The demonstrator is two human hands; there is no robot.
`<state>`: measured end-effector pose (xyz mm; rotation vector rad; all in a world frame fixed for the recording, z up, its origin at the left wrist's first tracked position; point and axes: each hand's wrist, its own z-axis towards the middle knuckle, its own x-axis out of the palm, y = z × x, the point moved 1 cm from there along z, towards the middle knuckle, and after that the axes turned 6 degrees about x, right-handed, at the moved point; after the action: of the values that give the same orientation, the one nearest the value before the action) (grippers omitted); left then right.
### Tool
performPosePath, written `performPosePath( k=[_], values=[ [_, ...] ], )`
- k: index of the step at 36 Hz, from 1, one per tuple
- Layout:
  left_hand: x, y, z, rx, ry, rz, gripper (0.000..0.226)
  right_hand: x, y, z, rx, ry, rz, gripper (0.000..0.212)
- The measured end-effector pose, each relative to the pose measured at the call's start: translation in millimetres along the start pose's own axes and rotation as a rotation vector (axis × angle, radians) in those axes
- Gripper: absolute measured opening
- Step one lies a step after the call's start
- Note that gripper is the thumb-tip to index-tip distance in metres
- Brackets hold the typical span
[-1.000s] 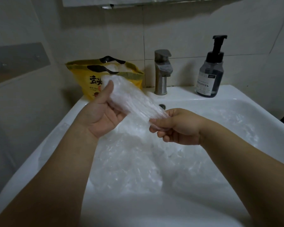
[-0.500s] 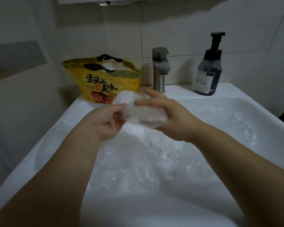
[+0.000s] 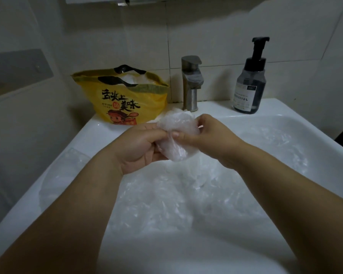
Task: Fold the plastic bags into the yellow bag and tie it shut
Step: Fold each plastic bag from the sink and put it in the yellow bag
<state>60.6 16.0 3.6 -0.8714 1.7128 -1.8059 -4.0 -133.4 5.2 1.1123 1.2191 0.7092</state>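
Yellow plastic catches the eye at the far left: the yellow bag stands on the rim of the white sink, with black letters and a cartoon figure on its front. Its mouth is open, the black handles stand up, and crumpled white plastic shows inside. Nearer, over the basin, the left hand grips one side of a small folded bag of clear plastic, with the fingers curled round its edge. This folded bag is held between both hands, near the yellow bag but not touching it. The right hand pinches its other side with thumb and fingertips. Under the hands many loose clear bags lie in the basin. Further right, at the far edge, stands a metal tap, then a dark pump bottle.
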Motion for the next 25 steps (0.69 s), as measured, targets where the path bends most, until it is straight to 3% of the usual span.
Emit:
performPosePath(
  k=[3,5,10,13,14,16,20,23,25],
  values=[
    [0,0,1,0.000,0.008,-0.035,0.033,-2,-1,-1,0.205,0.184,0.174,0.063],
    [0,0,0,0.000,0.027,-0.005,0.030,-2,-2,-2,0.240,0.283,0.255,0.059],
    [-8,-3,-1,0.038,0.049,0.051,0.039,-4,-2,1,0.227,0.172,0.292,0.041],
    [-8,-4,-3,-0.002,0.081,0.059,0.091,-2,-2,0,0.188,0.198,0.177,0.039],
    [-6,-2,-4,-0.018,0.086,0.093,0.098,0,-1,-1,0.171,0.214,0.104,0.040],
    [1,0,-6,-0.027,0.106,0.188,0.087,3,0,-2,0.156,0.235,-0.015,0.046],
    [6,3,-3,-0.006,0.042,0.249,0.035,7,-1,-3,0.140,0.203,-0.042,0.074],
    [4,2,2,0.035,-0.119,0.096,0.026,5,-2,-2,0.166,0.182,0.148,0.097],
    [1,0,5,0.087,-0.199,-0.003,0.024,6,0,-2,0.242,0.260,0.319,0.088]
  ],
)
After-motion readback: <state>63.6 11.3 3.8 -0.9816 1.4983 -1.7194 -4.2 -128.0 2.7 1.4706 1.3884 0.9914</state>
